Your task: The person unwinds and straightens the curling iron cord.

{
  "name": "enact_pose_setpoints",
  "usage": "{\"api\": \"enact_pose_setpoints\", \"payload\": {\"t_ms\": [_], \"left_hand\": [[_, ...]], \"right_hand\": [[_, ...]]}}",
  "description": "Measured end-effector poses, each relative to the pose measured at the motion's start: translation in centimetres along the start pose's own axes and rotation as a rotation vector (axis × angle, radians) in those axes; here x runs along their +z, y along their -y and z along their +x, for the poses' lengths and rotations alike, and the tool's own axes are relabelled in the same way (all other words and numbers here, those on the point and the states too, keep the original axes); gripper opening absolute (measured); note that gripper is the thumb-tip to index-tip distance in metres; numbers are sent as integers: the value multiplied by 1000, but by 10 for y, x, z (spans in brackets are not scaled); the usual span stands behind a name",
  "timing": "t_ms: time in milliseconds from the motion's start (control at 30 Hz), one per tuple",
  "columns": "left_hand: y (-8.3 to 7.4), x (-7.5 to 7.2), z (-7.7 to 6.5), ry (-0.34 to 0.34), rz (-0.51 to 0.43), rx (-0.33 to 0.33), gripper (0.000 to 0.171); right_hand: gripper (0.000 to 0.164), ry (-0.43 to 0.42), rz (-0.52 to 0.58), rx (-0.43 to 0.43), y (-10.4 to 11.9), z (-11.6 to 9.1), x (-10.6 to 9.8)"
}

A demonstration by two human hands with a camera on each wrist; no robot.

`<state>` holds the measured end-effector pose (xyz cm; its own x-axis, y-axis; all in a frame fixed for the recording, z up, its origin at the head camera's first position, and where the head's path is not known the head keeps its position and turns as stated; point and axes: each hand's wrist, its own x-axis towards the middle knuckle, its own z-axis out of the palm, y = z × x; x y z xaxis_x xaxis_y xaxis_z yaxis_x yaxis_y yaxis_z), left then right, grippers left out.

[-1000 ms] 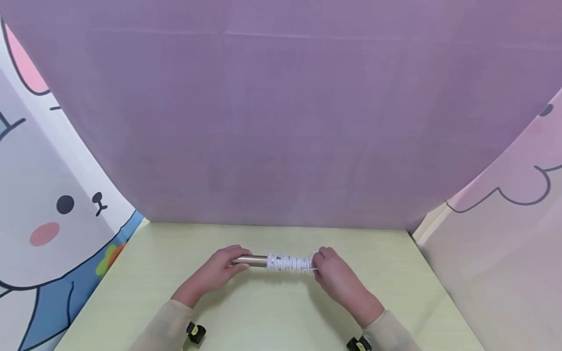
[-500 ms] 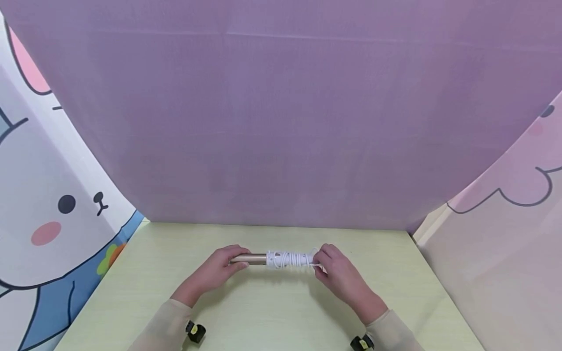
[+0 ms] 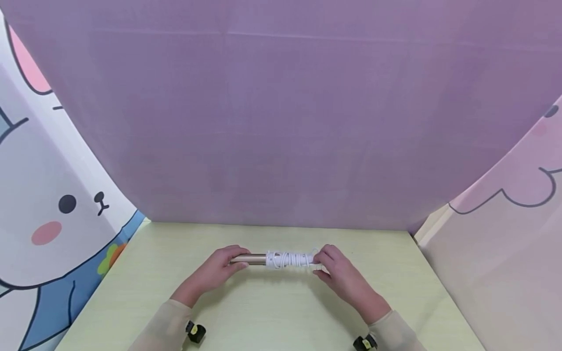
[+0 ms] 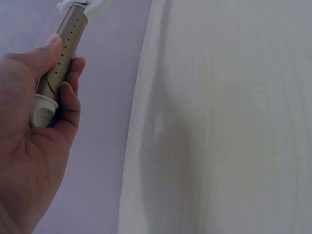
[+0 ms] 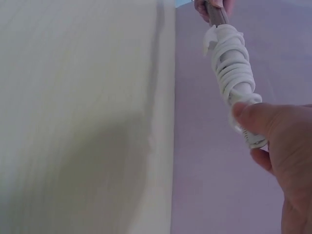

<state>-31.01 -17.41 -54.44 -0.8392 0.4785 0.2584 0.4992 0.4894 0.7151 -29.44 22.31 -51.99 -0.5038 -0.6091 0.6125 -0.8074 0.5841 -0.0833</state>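
Tool point(image 3: 287, 260) is held above the table point(image 3: 263, 317), roughly parallel to its far edge and about midway between its left and right edges. Left end is a bronze barrel point(image 3: 255, 260); right end is a white handle with white cord point(image 3: 291, 260) wound round it in many loops.

Left hand point(image 3: 215, 269) grips the barrel: thumb on one side, fingers curled round the other. Left wrist view shows a row of small dark holes along the barrel and a white cap point(image 4: 44, 108) at its end, by the palm.

Right hand point(image 3: 347, 279) pinches the handle's free end, thumb against the lower loops, a fingertip showing past the end. Some cord there is hidden by the hand.

Soft shadows of both arms fall on the table. Purple backdrop point(image 3: 281, 122) rises at the far edge. Left edge has a cartoon animal panel point(image 3: 35, 165), right edge a pale pink one point(image 3: 505, 253). Both sleeves point(image 3: 163, 324) are beige; a small black camera point(image 3: 195, 332) sits at each wrist.
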Motion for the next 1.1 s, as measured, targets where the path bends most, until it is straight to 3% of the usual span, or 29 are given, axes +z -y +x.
{"api": "enact_pose_setpoints", "payload": {"t_ms": [267, 767, 1100], "left_hand": [[0, 0, 0, 11, 4, -7, 25], [-1, 0, 1, 6, -5, -16, 32], [-1, 2, 1, 14, -23, -28, 31]], "right_hand": [[41, -83, 64, -46, -5, -4, 3], [40, -144, 82, -8, -8, -5, 8], [27, -187, 95, 9, -9, -5, 7]]}}
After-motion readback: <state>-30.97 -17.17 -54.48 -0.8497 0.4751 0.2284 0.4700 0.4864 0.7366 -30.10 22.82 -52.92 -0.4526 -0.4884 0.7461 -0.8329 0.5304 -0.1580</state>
